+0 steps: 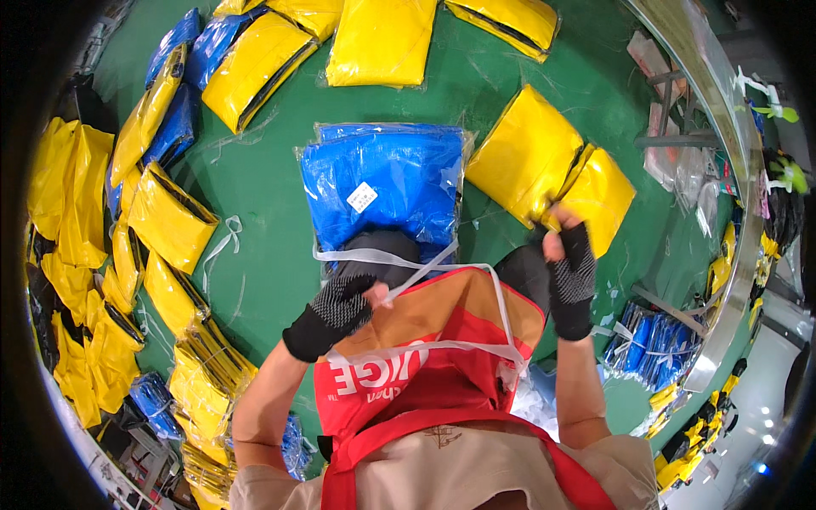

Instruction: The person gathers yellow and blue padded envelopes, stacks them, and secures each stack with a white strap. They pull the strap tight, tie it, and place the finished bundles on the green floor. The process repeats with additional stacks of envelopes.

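White strap (438, 262): looped loosely over the lap, above the red apron (408, 399); crossing just below the blue package, one length slanting up and to the right from the left hand, another running crosswise before bending down on the right.
Left hand (344, 304): gloved in black with bare fingertips; closed, pinching the strap between thumb and fingers.
Right hand (571, 263): gloved likewise, fingers curled, at the lower edge of the yellow package; cannot tell whether gripping it, the fingertips being blurred.
Yellow package (527, 153): directly ahead of the right hand and meeting it in view; split by a dark gap, with a second yellow section (602, 191) on the right; long axis of the pair slanting from upper left to lower right; much nearer the right hand than the left.
Blue package (399, 166): flat on the green floor (263, 187), ahead of the left hand and nearer to it; wider than deep as far as visible, lower edge partly covered by a dark-clothed knee (382, 246); bearing a white label (361, 197).
Left side: lined with yellow packages (170, 212), overlapping in a curved row.
Right side: bounded by a metal frame (748, 212), with a tied blue bundle (654, 344) just inside.
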Available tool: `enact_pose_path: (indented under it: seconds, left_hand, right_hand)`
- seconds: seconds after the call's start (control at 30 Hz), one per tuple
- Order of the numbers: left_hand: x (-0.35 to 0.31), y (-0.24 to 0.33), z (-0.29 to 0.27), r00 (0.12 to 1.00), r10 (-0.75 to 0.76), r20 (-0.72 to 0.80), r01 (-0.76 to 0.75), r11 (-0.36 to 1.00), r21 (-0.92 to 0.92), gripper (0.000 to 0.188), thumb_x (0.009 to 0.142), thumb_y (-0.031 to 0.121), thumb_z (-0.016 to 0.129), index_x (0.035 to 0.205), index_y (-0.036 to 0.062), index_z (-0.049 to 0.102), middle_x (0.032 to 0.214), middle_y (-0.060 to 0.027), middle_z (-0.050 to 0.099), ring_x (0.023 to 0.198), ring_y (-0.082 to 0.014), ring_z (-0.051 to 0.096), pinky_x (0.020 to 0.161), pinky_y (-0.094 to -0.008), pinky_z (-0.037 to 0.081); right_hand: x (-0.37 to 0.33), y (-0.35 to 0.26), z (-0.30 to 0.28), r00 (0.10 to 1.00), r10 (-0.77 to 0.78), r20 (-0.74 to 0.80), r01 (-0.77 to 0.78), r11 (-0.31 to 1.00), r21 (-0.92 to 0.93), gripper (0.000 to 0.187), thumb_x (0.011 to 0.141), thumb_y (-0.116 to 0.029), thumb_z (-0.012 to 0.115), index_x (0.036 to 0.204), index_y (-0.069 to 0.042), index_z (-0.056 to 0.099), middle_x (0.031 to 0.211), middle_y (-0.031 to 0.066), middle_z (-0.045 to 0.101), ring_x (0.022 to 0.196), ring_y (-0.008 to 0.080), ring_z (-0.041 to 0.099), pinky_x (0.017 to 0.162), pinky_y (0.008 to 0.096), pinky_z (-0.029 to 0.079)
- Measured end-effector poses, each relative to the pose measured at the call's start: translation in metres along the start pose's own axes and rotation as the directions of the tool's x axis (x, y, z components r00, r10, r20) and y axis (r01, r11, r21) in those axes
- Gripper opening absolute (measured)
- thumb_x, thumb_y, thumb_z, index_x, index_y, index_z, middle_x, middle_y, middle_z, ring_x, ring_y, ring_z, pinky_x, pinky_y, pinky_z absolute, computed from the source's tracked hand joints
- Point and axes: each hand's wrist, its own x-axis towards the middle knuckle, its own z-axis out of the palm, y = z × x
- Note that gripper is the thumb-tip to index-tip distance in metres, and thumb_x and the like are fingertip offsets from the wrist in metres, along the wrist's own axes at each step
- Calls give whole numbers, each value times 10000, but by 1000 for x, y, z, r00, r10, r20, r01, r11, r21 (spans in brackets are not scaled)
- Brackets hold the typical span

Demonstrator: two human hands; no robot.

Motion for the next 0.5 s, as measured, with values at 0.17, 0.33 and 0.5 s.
enact_pose_path:
  seconds: [0.17,0.33,0.5]
  left_hand:
    - [0,-12,-5,951,225,-212,-210,974,90,198,862,183,528,802,15,616,621,-17,548,574,-102,473,536,-248,392]
    - [-10,-13,-6,970,236,-66,-220,958,185,188,863,159,506,923,8,601,750,-103,625,598,-114,481,567,-260,400]
    - [-53,-71,-1,934,291,-207,-235,937,258,220,848,152,502,964,-15,588,832,-136,625,758,-250,572,703,-323,437]
  right_hand:
    - [20,-28,39,846,29,533,231,880,-414,600,712,-367,686,1164,-21,496,1101,188,560,984,319,562,859,380,429]
    - [-14,110,71,574,250,780,443,706,-553,445,752,-384,540,1052,-56,540,949,191,601,910,371,569,850,464,410]
    - [130,108,-4,963,-122,240,261,639,-724,260,808,-293,506,945,-88,590,860,125,602,784,281,592,703,384,464]
